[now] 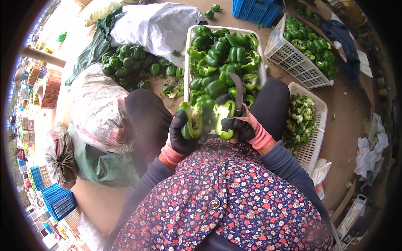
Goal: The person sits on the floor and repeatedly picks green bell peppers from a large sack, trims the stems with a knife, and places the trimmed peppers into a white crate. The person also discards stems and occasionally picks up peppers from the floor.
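My left hand (182,133), in a black and pink work glove, grips one half of a green bell pepper (196,120) with its pale core facing inward. Opposite it, my gloved right hand (241,125) holds both the other pepper half (225,117) and a knife with a curved blade (238,86), whose tip points away from me. The two halves are apart. Just beyond them, between my knees, a white plastic crate (187,75) is heaped with green bell peppers (216,89), some whole and some cut open. Part of the knife handle is hidden by my fingers.
A white basket (320,125) of pepper scraps (300,116) stands at my right, with another crate of peppers (295,66) beyond it. Whole peppers (125,62) spill near a white woven sack (157,28). Filled sacks (97,106) lie at my left; a blue crate (256,12) is ahead.
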Demonstrator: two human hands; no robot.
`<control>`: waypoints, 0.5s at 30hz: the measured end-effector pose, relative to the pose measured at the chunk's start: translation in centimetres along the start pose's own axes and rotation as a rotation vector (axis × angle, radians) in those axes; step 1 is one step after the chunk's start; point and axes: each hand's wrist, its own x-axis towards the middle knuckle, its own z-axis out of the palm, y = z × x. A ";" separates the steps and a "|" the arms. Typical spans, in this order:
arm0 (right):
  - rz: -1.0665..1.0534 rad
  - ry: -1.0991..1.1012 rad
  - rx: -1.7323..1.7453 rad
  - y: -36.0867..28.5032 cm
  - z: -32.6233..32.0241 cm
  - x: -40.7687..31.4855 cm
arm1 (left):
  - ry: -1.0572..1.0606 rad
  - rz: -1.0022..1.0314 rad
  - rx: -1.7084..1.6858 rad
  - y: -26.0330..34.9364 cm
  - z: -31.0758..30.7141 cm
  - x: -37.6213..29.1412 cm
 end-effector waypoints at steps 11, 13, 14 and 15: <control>-0.507 0.312 -1.506 0.2 -1.3 6.6 | 0.371 0.414 1.112 0.4 0.5 -0.5; -0.597 0.055 -1.081 -0.4 0.2 5.1 | 0.378 0.542 1.267 0.1 0.8 -0.5; -0.476 -0.085 -0.868 -0.3 1.1 4.2 | 0.347 0.555 1.372 0.1 1.0 -0.5; -0.386 -0.224 -0.623 -0.2 2.2 3.6 | 0.226 0.620 1.472 0.1 1.2 -0.5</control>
